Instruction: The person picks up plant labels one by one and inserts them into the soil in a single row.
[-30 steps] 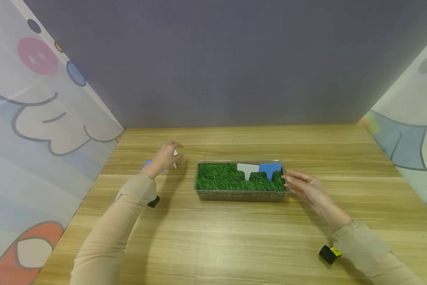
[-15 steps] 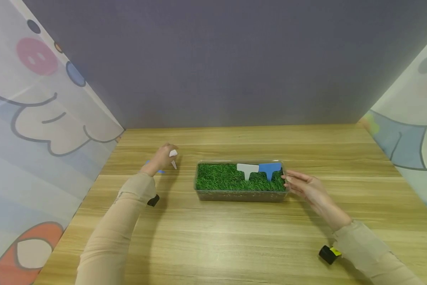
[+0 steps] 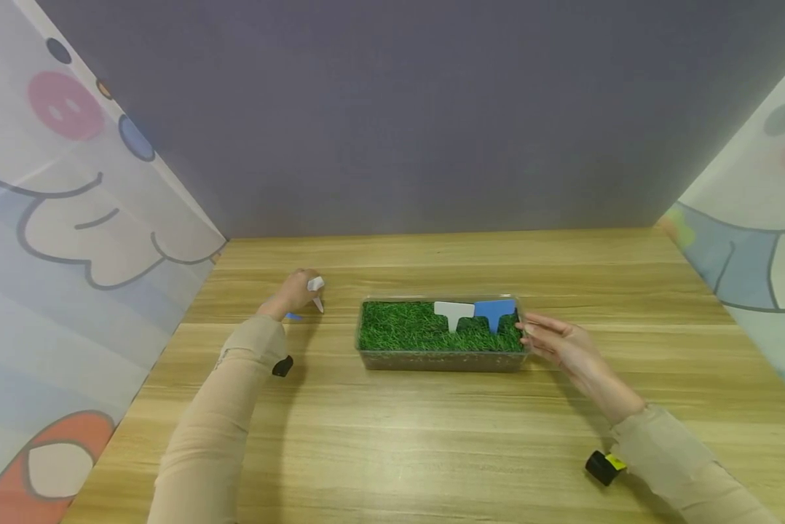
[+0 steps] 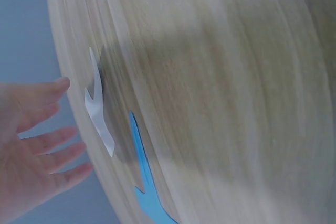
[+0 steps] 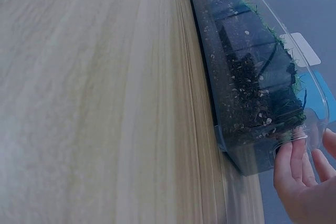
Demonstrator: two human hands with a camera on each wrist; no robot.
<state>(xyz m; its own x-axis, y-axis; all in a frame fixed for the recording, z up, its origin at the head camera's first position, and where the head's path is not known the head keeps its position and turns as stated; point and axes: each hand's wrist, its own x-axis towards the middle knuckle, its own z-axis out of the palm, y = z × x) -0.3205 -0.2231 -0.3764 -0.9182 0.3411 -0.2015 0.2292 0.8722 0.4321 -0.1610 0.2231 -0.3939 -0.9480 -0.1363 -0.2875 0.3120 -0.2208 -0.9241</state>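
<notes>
A clear plastic planter box (image 3: 445, 360) filled with green grass stands mid-table. One white T-shaped plant label (image 3: 454, 311) and one blue plant label (image 3: 494, 309) stand upright in the grass, toward its right end. My right hand (image 3: 566, 349) holds that end, thumb and fingers together at the rim; in the right wrist view the fingertips meet the end wall. At the left, my left hand (image 3: 293, 291) has its fingers spread, beside another white plant label (image 4: 97, 109) on the wood. A second blue plant label (image 4: 149, 192) lies near it, mostly behind the hand in the head view.
The wooden table (image 3: 392, 437) ends at a grey upright panel (image 3: 392, 116) at the back. Cartoon-printed curtains (image 3: 78, 182) flank the left and right edges. A black wrist camera (image 3: 604, 468) hangs under the right sleeve.
My left hand has drawn slightly back and down, uncovering more of the white label on the table. My right hand and the planter box have kept their places.
</notes>
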